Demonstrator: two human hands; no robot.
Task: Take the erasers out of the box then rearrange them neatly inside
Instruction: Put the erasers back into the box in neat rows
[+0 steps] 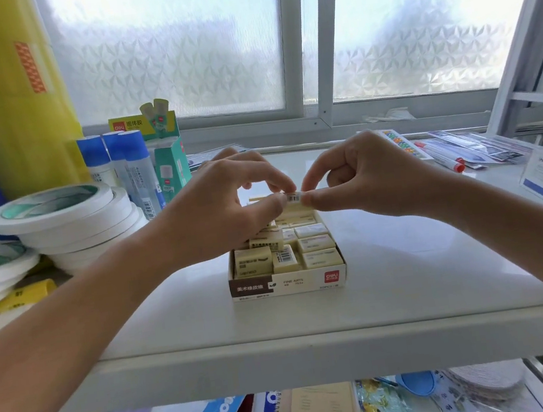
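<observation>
Currently one eraser [294,198] is pinched at mid-frame between left hand [225,208] and right hand [360,180], above the box [288,281]. Leaning erasers [264,241] could be knocked out if brushed.

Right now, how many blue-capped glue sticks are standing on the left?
3: the left glue stick, the middle glue stick and the right glue stick stand side by side behind the tape rolls. Others may be hidden.
</observation>
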